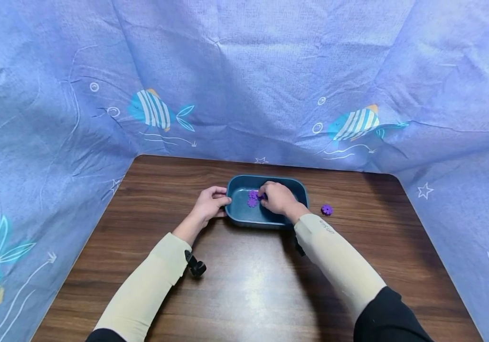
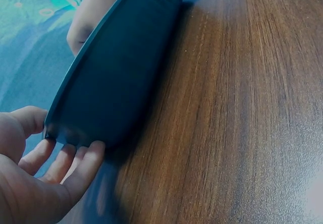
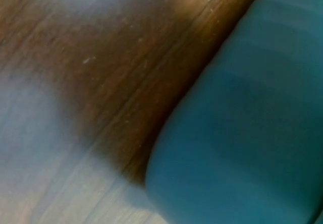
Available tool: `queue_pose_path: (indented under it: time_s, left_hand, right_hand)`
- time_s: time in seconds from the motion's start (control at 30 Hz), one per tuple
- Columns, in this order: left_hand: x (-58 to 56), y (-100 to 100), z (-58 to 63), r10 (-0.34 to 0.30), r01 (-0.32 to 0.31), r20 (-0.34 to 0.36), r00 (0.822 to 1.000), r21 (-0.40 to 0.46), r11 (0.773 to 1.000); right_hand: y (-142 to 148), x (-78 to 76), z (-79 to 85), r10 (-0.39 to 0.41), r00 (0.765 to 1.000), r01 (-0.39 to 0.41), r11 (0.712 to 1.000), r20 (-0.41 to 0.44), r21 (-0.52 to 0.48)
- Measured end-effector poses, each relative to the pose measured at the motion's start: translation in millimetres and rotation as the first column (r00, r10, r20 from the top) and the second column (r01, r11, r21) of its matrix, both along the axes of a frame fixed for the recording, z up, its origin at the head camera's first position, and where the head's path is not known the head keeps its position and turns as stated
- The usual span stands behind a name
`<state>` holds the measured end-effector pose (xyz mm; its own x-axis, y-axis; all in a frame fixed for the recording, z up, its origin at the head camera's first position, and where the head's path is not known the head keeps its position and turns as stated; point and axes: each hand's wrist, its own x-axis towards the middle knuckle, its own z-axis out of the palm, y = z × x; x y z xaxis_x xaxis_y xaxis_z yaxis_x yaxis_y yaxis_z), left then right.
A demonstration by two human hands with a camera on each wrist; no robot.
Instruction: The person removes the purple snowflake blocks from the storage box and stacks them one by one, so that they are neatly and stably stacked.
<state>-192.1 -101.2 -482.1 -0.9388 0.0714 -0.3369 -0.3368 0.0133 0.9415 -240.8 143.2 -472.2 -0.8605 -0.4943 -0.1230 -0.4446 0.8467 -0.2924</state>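
Teal tray (image 1: 257, 216), deep, rect. w/ rounded corners & thin raised rim, sits on the tabletop (image 1: 244, 280) nr its far side; smooth outer wall, slight sheen inside.

L hand (image 1: 209, 205) has the tray by its left end: fingers clamped on the wall, thumb at the rim, other fingertips spread along the outside. R hand (image 1: 279, 197) is down in the tray, fingers bent, tips around a small purple flower piece (image 1: 261, 196), mostly hidden; can't tell if it's pinched or just touched. Two more purple flower pieces (image 1: 251, 203) lie on the tray floor just beside those fingertips, flat w/ notched, petal-like edges. Another, the loose flower piece (image 1: 327, 210), is on bare wood just right of the tray.

Tabletop: dark brown wood-look, streaky grain, rounded far corners, bright glare patch nr the middle. Cream sleeves (image 1: 334, 261) on both forearms, smooth & close-fitting, black fabric above; black clip-like mount (image 1: 195, 264) at L wrist. Backdrop: wrinkled blue cloth (image 1: 253, 95) printed w/ striped fish, bubbles, stars. R-wrist view = blurry, mainly tray wall & wood.
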Motion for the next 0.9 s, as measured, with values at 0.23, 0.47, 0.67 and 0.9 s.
queue_pose_path:
  time_s: [0.23, 0.47, 0.67, 0.9]
  left_hand:
    - [0.4, 0.2, -0.1, -0.007, 0.007, -0.004, 1.0, -0.003, 1.0]
    - [-0.2, -0.2, 0.0, -0.005, 0.005, -0.005, 1.0, -0.014, 1.0]
    - [-0.8, -0.1, -0.5, -0.003, 0.003, -0.009, 1.0, -0.023, 1.0]
    - [-0.8, -0.1, -2.8, 0.003, -0.003, -0.002, 1.0, -0.011, 1.0]
  right_hand:
    - [-0.5, -2.1, -3.3, 0.001, 0.999, 0.0, 1.0, -0.037, 0.029]
    - [0.3, -3.4, -4.3, 0.007, 0.998, -0.006, 1.0, -0.067, 0.017]
    - [3.0, -5.7, -5.0, -0.009, 0.998, 0.01, 1.0, -0.061, 0.004]
    - [1.5, -6.9, -3.7, 0.022, 0.998, -0.02, 0.999, -0.067, 0.032]
